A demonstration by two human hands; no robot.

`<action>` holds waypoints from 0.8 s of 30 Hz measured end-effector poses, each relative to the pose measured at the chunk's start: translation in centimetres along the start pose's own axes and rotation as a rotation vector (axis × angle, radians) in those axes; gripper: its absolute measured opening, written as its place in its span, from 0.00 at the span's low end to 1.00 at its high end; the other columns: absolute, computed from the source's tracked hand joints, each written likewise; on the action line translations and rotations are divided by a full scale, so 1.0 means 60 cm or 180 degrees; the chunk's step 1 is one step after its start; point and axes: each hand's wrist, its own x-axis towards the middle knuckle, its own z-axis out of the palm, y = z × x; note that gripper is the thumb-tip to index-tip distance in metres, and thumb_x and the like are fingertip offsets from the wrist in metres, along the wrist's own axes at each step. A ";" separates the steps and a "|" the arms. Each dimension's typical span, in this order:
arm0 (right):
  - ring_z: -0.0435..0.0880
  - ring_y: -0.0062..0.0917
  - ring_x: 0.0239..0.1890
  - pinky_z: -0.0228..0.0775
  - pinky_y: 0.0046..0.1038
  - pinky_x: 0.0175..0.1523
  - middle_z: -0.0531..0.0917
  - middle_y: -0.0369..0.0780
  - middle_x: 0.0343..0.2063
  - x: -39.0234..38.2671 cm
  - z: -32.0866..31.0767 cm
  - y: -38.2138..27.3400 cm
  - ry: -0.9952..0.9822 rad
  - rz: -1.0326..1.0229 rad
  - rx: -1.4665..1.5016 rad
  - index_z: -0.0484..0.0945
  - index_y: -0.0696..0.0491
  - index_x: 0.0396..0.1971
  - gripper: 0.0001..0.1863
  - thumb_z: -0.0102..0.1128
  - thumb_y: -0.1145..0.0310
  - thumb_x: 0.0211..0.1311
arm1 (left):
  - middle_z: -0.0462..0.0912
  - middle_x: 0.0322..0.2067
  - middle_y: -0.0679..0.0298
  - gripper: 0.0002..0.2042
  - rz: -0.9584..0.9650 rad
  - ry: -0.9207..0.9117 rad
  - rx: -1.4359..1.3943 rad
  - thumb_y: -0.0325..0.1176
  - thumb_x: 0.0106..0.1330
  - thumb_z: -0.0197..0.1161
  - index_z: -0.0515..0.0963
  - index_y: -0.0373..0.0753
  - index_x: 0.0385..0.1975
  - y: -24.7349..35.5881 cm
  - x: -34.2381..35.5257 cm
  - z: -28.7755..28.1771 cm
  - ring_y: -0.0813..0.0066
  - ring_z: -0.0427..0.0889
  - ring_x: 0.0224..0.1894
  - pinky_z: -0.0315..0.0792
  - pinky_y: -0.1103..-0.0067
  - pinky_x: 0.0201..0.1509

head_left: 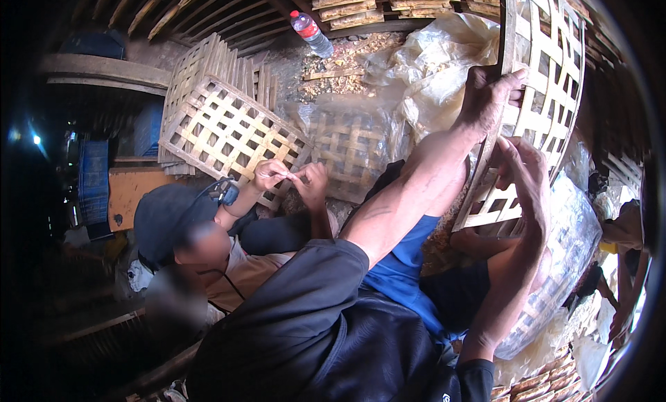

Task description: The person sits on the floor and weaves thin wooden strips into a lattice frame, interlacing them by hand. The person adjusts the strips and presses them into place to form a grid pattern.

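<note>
A woven bamboo tray (551, 69) with a wooden frame stands tilted on edge in front of me at the right. My left hand (484, 100) is closed around its frame, with the thumb reaching over the edge onto the lattice. Lower down, my right hand (522, 165) is held against the same frame, its fingers bent and the thumb and fingertips brought together at the edge. Whether something small is between those fingertips is too fine to make out. Behind my right forearm lies a plastic-wrapped woven tray (555, 263).
At my left sits a co-worker in a dark cap (170, 218), fingers pinched together beside a woven tray (236, 128) on a stack. Beyond are a red-capped bottle (312, 34), crumpled clear plastic sheeting (444, 62) and stacked pale slabs (347, 3). Blue crates (94, 180) stand far left.
</note>
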 end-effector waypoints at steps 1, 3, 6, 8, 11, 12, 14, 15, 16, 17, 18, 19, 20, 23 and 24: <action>0.78 0.15 0.19 0.71 0.19 0.27 0.79 0.33 0.18 0.001 -0.001 0.002 -0.0010 0.0019 0.0052 0.83 0.57 0.42 0.17 0.62 0.55 0.74 | 0.87 0.43 0.45 0.25 0.0014 -0.0011 0.0011 0.42 0.67 0.65 0.79 0.23 0.52 0.000 0.000 0.000 0.58 0.90 0.40 0.86 0.69 0.42; 0.78 0.15 0.20 0.71 0.19 0.27 0.79 0.33 0.18 0.001 -0.003 0.005 0.0023 0.0024 0.0082 0.83 0.57 0.42 0.16 0.61 0.57 0.75 | 0.87 0.44 0.45 0.25 0.0044 -0.0041 0.0030 0.42 0.66 0.66 0.79 0.23 0.53 0.002 0.000 0.001 0.59 0.90 0.40 0.86 0.69 0.42; 0.78 0.14 0.20 0.71 0.19 0.28 0.79 0.33 0.19 -0.002 -0.004 0.006 0.0045 -0.0076 0.0121 0.82 0.58 0.41 0.16 0.60 0.58 0.75 | 0.88 0.41 0.45 0.24 0.0009 0.0047 -0.0061 0.42 0.66 0.66 0.80 0.24 0.51 0.004 -0.002 0.008 0.60 0.90 0.38 0.87 0.70 0.39; 0.78 0.14 0.20 0.71 0.18 0.28 0.79 0.33 0.19 -0.003 -0.002 0.006 0.0079 -0.0115 0.0073 0.82 0.58 0.40 0.16 0.60 0.58 0.75 | 0.88 0.39 0.45 0.24 0.0089 0.0096 -0.0106 0.42 0.66 0.67 0.80 0.24 0.50 0.007 -0.005 0.010 0.60 0.91 0.36 0.87 0.71 0.38; 0.78 0.14 0.22 0.72 0.18 0.29 0.81 0.33 0.22 -0.003 0.003 0.009 0.0124 -0.0290 0.0154 0.82 0.59 0.39 0.13 0.60 0.62 0.75 | 0.88 0.38 0.46 0.24 0.0190 0.0126 -0.0113 0.43 0.65 0.68 0.81 0.24 0.48 0.010 -0.007 0.011 0.64 0.91 0.35 0.87 0.73 0.37; 0.78 0.14 0.23 0.73 0.19 0.30 0.81 0.33 0.23 -0.002 0.004 0.010 0.0124 -0.0326 0.0113 0.82 0.59 0.39 0.12 0.60 0.63 0.75 | 0.88 0.38 0.46 0.24 0.0191 0.0219 -0.0023 0.43 0.65 0.68 0.81 0.25 0.48 0.011 -0.008 0.010 0.64 0.91 0.36 0.87 0.73 0.38; 0.79 0.13 0.25 0.75 0.19 0.31 0.81 0.33 0.24 -0.002 0.004 0.012 0.0210 -0.0481 0.0020 0.82 0.58 0.40 0.12 0.61 0.64 0.75 | 0.88 0.39 0.48 0.25 0.0128 0.0393 0.0208 0.44 0.65 0.68 0.81 0.26 0.50 0.010 -0.007 0.006 0.65 0.91 0.37 0.87 0.74 0.39; 0.79 0.13 0.26 0.76 0.20 0.31 0.81 0.33 0.25 -0.002 0.003 0.013 0.0228 -0.0552 0.0044 0.82 0.58 0.40 0.12 0.61 0.63 0.75 | 0.88 0.40 0.47 0.25 0.0014 0.0395 0.0228 0.44 0.66 0.67 0.80 0.25 0.52 0.011 -0.004 0.001 0.64 0.90 0.38 0.87 0.72 0.42; 0.80 0.14 0.28 0.76 0.20 0.32 0.81 0.33 0.25 -0.003 0.002 0.012 0.0253 -0.0594 0.0220 0.82 0.58 0.42 0.12 0.61 0.63 0.75 | 0.88 0.41 0.46 0.25 0.0015 0.0385 -0.0032 0.43 0.66 0.67 0.79 0.25 0.52 0.007 -0.004 0.001 0.63 0.90 0.39 0.87 0.71 0.43; 0.80 0.15 0.28 0.76 0.20 0.33 0.83 0.34 0.27 -0.003 0.000 0.011 0.0338 -0.0537 0.0287 0.83 0.58 0.47 0.13 0.61 0.63 0.75 | 0.87 0.41 0.46 0.26 0.0059 0.0304 -0.0243 0.43 0.67 0.66 0.79 0.24 0.53 0.004 -0.003 0.000 0.62 0.90 0.40 0.87 0.70 0.45; 0.81 0.15 0.29 0.77 0.20 0.33 0.85 0.36 0.27 -0.006 -0.004 0.009 0.0285 -0.0596 0.0291 0.83 0.59 0.48 0.14 0.61 0.63 0.75 | 0.87 0.42 0.45 0.26 -0.0032 0.0452 0.0006 0.43 0.67 0.65 0.78 0.23 0.54 0.005 0.000 -0.005 0.61 0.90 0.41 0.87 0.69 0.46; 0.82 0.16 0.30 0.77 0.21 0.34 0.86 0.37 0.28 -0.009 -0.009 0.006 0.0243 -0.0630 0.0306 0.83 0.59 0.50 0.15 0.61 0.63 0.74 | 0.87 0.43 0.44 0.26 -0.0007 0.0481 0.0288 0.43 0.67 0.65 0.77 0.23 0.54 0.007 0.004 -0.010 0.60 0.90 0.42 0.87 0.69 0.48; 0.83 0.16 0.31 0.78 0.22 0.34 0.87 0.38 0.29 -0.007 -0.007 0.003 0.0155 -0.0507 0.0143 0.83 0.59 0.50 0.15 0.62 0.63 0.74 | 0.87 0.44 0.44 0.27 -0.0053 0.0475 0.0231 0.44 0.68 0.64 0.76 0.22 0.55 0.006 0.004 -0.012 0.59 0.90 0.43 0.86 0.68 0.51; 0.86 0.18 0.26 0.78 0.24 0.33 0.88 0.40 0.26 -0.006 -0.001 -0.004 0.0053 -0.0448 -0.0163 0.84 0.60 0.46 0.14 0.61 0.64 0.74 | 0.86 0.44 0.49 0.30 -0.0420 0.0491 -0.0004 0.47 0.65 0.68 0.77 0.28 0.58 0.012 0.008 -0.017 0.65 0.88 0.43 0.83 0.69 0.50; 0.86 0.18 0.25 0.78 0.24 0.32 0.88 0.40 0.24 -0.007 -0.003 -0.006 0.0128 -0.0569 -0.0240 0.84 0.60 0.46 0.14 0.61 0.64 0.74 | 0.86 0.46 0.49 0.30 -0.0361 0.0372 -0.0203 0.46 0.65 0.68 0.76 0.27 0.58 0.014 0.006 -0.017 0.64 0.87 0.45 0.82 0.68 0.52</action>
